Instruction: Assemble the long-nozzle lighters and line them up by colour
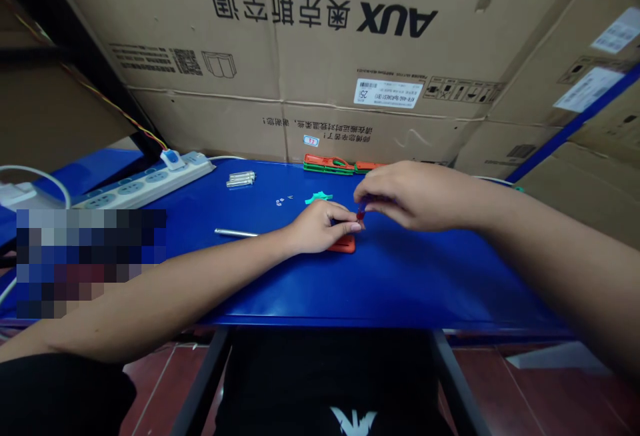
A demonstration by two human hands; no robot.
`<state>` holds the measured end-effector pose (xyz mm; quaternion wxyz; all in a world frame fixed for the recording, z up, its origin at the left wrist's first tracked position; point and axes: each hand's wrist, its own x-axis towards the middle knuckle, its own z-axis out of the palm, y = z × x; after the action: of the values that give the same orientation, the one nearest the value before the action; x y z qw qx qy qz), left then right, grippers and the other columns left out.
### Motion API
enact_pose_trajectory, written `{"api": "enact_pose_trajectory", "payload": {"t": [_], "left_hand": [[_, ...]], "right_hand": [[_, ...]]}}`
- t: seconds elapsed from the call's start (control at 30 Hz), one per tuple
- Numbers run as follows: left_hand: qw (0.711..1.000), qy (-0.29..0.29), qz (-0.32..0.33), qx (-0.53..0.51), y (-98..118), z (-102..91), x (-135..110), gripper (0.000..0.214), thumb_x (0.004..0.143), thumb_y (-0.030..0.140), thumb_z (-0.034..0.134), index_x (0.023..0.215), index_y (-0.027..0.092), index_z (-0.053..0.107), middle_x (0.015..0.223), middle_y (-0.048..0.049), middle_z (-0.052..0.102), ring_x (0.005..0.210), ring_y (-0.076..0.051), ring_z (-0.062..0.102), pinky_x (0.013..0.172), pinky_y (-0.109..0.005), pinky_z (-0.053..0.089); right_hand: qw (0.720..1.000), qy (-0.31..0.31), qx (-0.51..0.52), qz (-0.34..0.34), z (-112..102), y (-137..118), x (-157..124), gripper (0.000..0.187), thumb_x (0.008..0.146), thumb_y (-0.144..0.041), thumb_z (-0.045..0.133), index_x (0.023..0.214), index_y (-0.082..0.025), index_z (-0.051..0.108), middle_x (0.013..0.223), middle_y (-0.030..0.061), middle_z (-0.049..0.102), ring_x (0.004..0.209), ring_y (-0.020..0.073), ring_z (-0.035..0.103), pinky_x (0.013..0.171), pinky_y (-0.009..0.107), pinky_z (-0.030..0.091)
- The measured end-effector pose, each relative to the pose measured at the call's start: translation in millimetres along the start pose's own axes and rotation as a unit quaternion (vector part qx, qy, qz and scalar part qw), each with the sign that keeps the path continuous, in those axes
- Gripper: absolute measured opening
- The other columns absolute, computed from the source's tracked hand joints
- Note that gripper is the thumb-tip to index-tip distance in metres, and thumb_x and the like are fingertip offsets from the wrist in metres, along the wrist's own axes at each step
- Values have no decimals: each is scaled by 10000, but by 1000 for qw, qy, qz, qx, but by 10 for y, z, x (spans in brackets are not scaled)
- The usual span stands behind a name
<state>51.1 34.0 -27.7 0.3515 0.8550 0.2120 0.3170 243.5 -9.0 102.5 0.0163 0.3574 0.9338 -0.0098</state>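
Note:
My left hand rests over an orange plastic piece on the blue tabletop, covering part of it. Its thumb and forefinger are pinched together; whatever is between them is too small to tell. Just right of that pinch, my right hand is closed around a small tool with a red and purple handle, held roughly upright. Most of the tool is hidden by the fingers, and its lower end meets the left fingertips. A thin metal rod lies left, partly behind my left forearm.
Orange and green plastic parts lie along the back by a large cardboard box. Green scraps, tiny white bits and several silver cylinders lie on the tabletop. A white power strip stands back left.

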Motion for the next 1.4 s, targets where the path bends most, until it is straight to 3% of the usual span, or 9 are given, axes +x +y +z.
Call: {"api": "enact_pose_trajectory", "payload": {"t": [0.17,0.37,0.5,0.67,0.8,0.93,1.07,1.2,1.4], "left_hand": [[999,-16,19,29,3,-7,-8,244,955,311,576,921,161,765,907,-63,772,838,-170,719,790,-261,526],[999,-33,26,27,-10,5,-5,236,963,252,528,931,156,741,949,-64,780,896,-175,720,822,-279,541],[998,-43,26,35,3,-2,-15,235,964,229,512,932,148,730,934,-65,777,877,-170,716,811,-283,540],[999,-34,7,29,-3,11,-17,254,978,265,498,950,155,726,927,-52,764,856,-158,707,803,-278,531],[995,-51,27,76,33,2,-12,239,919,345,605,1035,168,718,1014,-60,736,944,-190,678,845,-308,520],[971,-121,-33,203,143,-87,-36,530,801,447,736,1236,156,654,1167,-110,653,1085,-266,609,914,-368,487],[944,-186,-93,257,209,-163,-67,384,798,457,737,1078,195,720,981,-57,644,892,-214,607,763,-306,447],[946,-184,-82,254,191,-141,-65,246,811,422,722,899,193,721,824,-23,626,761,-172,563,661,-273,373],[937,-212,-103,260,272,-215,-62,328,790,450,746,976,182,707,898,-38,676,806,-187,591,655,-273,380]], "right_hand": [[997,-11,-53,53,36,-25,15,203,922,-294,505,900,-186,676,856,66,711,732,188,604,605,285,318],[986,-20,-125,108,92,-92,96,464,980,-457,384,734,-178,661,679,77,652,570,162,481,539,300,216],[982,-2,-128,137,125,-104,102,542,992,-500,338,668,-188,640,622,66,622,541,157,448,524,304,184],[991,15,-79,106,120,-45,31,390,978,-483,422,843,-196,649,813,57,689,683,172,560,557,281,246],[998,5,-25,61,124,6,3,272,968,-362,472,830,-178,619,871,60,688,702,154,557,623,277,327],[1000,-6,-4,27,134,45,14,236,964,-345,484,872,-172,615,894,70,683,721,161,564,636,279,339],[999,-12,-31,32,132,45,36,307,977,-412,471,843,-175,614,820,61,669,683,162,548,598,281,288],[996,-12,-70,48,149,-7,85,408,990,-459,439,772,-169,627,709,56,635,614,151,473,582,288,249],[988,22,-96,118,228,-107,181,597,986,-579,356,672,-182,673,603,52,592,548,145,382,545,301,194]]}}
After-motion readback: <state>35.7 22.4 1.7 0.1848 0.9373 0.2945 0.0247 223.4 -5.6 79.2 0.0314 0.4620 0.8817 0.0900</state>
